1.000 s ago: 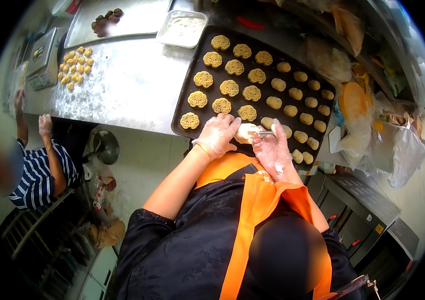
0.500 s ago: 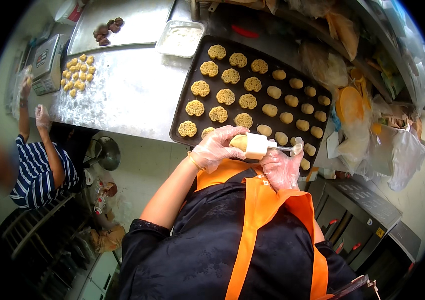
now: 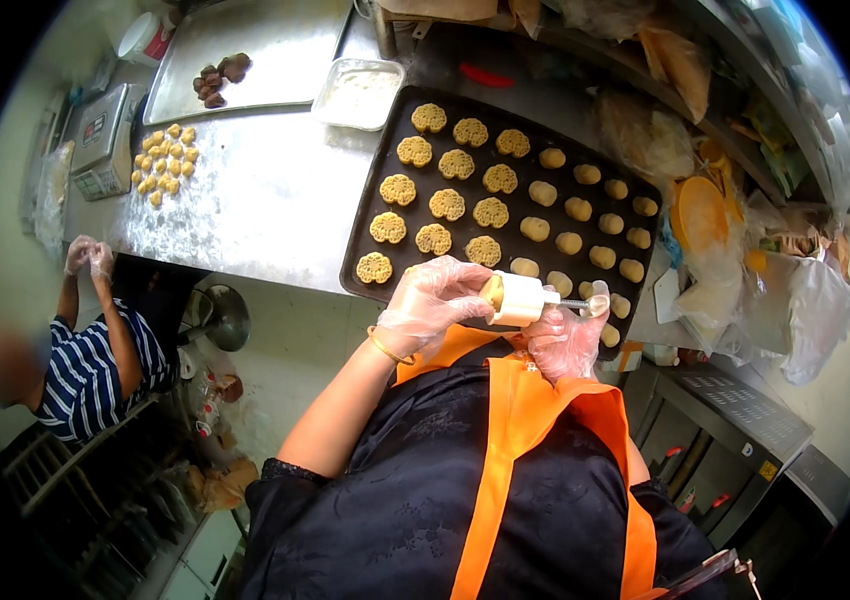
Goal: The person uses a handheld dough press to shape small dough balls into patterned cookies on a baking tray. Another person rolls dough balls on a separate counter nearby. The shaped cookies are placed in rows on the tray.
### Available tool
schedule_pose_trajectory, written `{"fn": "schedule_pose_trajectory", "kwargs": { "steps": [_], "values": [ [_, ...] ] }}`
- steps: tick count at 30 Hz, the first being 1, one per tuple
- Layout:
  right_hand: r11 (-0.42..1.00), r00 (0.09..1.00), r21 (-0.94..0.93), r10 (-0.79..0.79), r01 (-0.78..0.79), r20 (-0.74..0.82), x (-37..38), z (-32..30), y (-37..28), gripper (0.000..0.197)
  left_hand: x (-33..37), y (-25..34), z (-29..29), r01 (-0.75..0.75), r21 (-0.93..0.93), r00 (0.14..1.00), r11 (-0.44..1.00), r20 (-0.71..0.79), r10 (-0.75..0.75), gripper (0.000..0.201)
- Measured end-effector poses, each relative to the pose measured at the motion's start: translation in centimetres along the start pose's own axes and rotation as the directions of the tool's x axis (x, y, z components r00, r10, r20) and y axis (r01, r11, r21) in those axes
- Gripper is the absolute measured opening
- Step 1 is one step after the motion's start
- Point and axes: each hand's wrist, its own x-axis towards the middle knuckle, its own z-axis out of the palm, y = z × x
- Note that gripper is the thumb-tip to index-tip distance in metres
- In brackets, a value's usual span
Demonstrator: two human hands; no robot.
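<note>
So the dough lump point(image 3: 492, 291) now gets pushed deeper into the white plastic mould point(image 3: 522, 301), probably seated better. It's pinched by the left hand point(image 3: 437, 303), gloved fingers curled; the mould is gripped by the half-closed right hand point(image 3: 563, 342). Beyond, lacy-patterned cookies point(image 3: 484, 250) and smooth ovals point(image 3: 568, 243) are lined up on the dark tray point(image 3: 417, 212).

Pastries point(image 3: 447, 204) left of dough pieces point(image 3: 577, 209) on tray point(image 3: 407, 253)

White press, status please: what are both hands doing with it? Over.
Right hand's grip: around white press. Left hand's grip: on dough at the press's left end, partly hiding it. Dark tray just beyond.
</note>
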Motion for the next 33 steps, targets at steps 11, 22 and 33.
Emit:
{"fn": "schedule_pose_trajectory", "kwargs": {
  "steps": [11,22,33],
  "values": [
    [1.0,0.999,0.026,0.009,-0.01,0.047,-0.3,-0.7,-0.4,0.086,-0.8,0.5,3.5,-0.184,-0.075,0.973,0.98,-0.155,0.17,0.025],
    [0.973,0.997,-0.227,-0.057,0.046,-0.046,-0.2,0.3,0.7,0.088,-0.3,-5.1,3.5,0.042,-0.22,0.981,0.975,-0.174,-0.081,0.028],
    [0.85,0.974,-0.525,-0.154,0.045,-0.167,3.3,-2.9,0.1,0.082,0.7,-7.9,-0.6,0.356,-0.275,0.92,0.893,-0.067,-0.387,0.036]
  ]
}}
